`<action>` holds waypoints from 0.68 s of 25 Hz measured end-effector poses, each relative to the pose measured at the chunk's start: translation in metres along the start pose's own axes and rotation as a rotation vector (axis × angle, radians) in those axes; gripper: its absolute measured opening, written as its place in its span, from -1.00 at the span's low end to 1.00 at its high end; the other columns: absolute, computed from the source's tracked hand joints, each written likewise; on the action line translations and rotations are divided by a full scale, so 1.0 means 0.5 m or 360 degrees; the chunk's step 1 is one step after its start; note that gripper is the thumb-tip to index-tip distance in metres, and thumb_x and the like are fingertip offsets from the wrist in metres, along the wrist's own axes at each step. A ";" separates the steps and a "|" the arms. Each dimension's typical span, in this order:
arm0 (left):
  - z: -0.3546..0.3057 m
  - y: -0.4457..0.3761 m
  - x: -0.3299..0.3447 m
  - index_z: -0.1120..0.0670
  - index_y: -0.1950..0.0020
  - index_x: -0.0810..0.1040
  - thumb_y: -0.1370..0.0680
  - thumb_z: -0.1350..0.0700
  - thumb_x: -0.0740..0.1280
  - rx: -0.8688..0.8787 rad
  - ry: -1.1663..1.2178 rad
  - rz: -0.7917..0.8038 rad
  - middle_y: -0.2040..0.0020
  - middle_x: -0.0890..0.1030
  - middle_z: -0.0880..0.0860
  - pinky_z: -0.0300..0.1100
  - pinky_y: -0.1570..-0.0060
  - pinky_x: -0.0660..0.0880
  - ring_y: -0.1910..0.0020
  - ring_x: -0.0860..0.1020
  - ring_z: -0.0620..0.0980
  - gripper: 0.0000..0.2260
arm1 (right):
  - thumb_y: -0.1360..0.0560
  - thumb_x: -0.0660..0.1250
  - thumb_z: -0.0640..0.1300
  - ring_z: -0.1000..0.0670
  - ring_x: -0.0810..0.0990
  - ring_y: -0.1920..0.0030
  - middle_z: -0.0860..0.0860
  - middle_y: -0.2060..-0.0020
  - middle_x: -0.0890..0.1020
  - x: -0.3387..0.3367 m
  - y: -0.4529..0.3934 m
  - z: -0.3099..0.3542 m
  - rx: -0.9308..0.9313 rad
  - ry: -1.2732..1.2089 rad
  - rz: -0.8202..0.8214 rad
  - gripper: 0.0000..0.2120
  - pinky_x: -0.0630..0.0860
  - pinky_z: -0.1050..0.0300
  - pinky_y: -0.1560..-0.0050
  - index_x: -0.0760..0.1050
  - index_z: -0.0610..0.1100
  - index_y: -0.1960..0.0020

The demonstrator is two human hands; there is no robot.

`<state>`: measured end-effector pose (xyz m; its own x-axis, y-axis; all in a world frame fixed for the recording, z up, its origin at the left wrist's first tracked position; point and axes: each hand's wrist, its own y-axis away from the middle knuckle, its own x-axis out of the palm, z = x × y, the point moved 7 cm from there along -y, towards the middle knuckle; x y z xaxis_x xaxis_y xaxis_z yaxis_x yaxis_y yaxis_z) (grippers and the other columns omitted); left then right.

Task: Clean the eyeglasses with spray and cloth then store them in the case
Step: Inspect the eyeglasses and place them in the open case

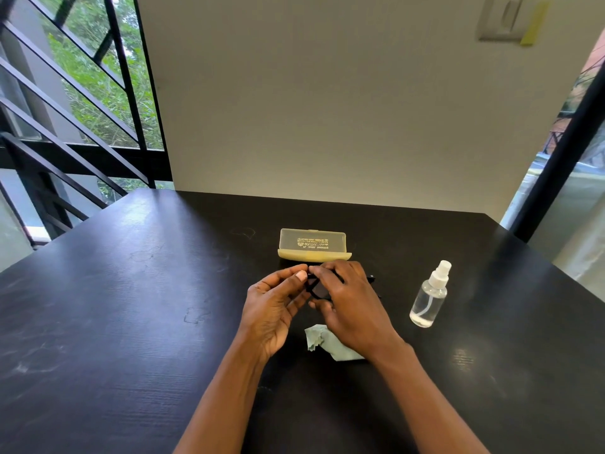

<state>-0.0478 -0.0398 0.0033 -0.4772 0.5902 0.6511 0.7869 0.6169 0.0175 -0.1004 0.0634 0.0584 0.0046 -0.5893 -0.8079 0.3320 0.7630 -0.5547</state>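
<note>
Both hands, left hand point(275, 306) and right hand point(347, 303), pinch the eyeglasses point(316, 286) steady; case point(312, 245) waits beyond them, cloth point(319, 339) beneath, spray bottle point(429, 296) rightward.

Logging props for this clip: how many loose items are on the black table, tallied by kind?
Translucent yellowish plastic glasses case, open: 1
Black-framed eyeglasses, held in both hands: 1
Clear plastic spray bottle with white nozzle: 1
Pale green crumpled cleaning cloth: 1
Total: 4
</note>
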 end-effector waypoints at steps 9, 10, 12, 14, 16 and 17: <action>0.020 -0.004 -0.024 0.18 0.05 0.63 -0.47 0.26 0.35 -0.0135 -0.0008 -0.0353 0.09 0.65 0.12 -0.17 0.15 0.54 0.09 0.60 0.01 -0.90 | -0.35 0.42 -0.31 0.14 0.60 -0.04 0.12 0.05 0.66 -0.039 -0.006 -0.099 0.0678 -0.1903 -0.0333 -0.62 0.53 0.32 0.06 0.50 0.04 -0.06; 0.021 -0.004 -0.022 0.19 0.05 0.62 -0.47 0.26 0.35 -0.0157 0.0000 -0.0371 0.09 0.65 0.13 -0.16 0.14 0.54 0.08 0.59 0.02 -0.90 | -0.31 0.42 -0.29 0.14 0.62 -0.01 0.11 0.09 0.68 -0.040 -0.006 -0.106 0.0690 -0.2115 -0.0385 -0.64 0.53 0.33 0.08 0.52 0.00 -0.04; 0.022 -0.004 -0.014 0.21 0.02 0.60 -0.47 0.26 0.35 -0.0212 0.0045 -0.0371 0.09 0.64 0.15 -0.13 0.12 0.55 0.08 0.60 0.04 -0.88 | -0.27 0.40 -0.27 0.11 0.64 0.04 0.07 0.13 0.69 -0.037 -0.004 -0.118 0.0726 -0.2492 -0.0475 -0.65 0.54 0.34 0.09 0.53 -0.06 -0.02; 0.020 -0.005 -0.006 0.23 -0.01 0.59 -0.47 0.27 0.34 -0.0257 0.0084 -0.0355 0.11 0.64 0.16 -0.11 0.12 0.56 0.09 0.61 0.06 -0.86 | -0.27 0.39 -0.29 0.08 0.65 0.08 0.02 0.14 0.70 -0.028 0.000 -0.127 0.0784 -0.2778 -0.0526 -0.66 0.55 0.31 0.10 0.52 -0.10 -0.02; 0.018 -0.006 -0.002 0.25 -0.03 0.57 -0.48 0.28 0.33 -0.0287 0.0069 -0.0341 0.13 0.63 0.17 -0.10 0.14 0.58 0.13 0.62 0.06 -0.85 | -0.23 0.46 -0.27 0.02 0.66 0.05 -0.02 0.11 0.70 -0.014 0.006 -0.132 0.0814 -0.3006 -0.0553 -0.61 0.57 0.26 0.09 0.51 -0.13 -0.04; 0.018 -0.006 -0.002 0.25 -0.03 0.56 -0.48 0.29 0.32 -0.0307 0.0054 -0.0332 0.14 0.64 0.18 -0.09 0.15 0.58 0.13 0.62 0.06 -0.85 | -0.18 0.53 -0.26 -0.01 0.67 0.03 -0.05 0.10 0.69 -0.006 0.007 -0.134 0.0809 -0.3099 -0.0570 -0.54 0.59 0.22 0.07 0.50 -0.15 -0.05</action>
<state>-0.0532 -0.0375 -0.0039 -0.6259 0.4413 0.6430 0.7345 0.6108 0.2958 -0.1623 0.0859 0.0456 0.5722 -0.3751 0.7294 0.7243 0.6483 -0.2348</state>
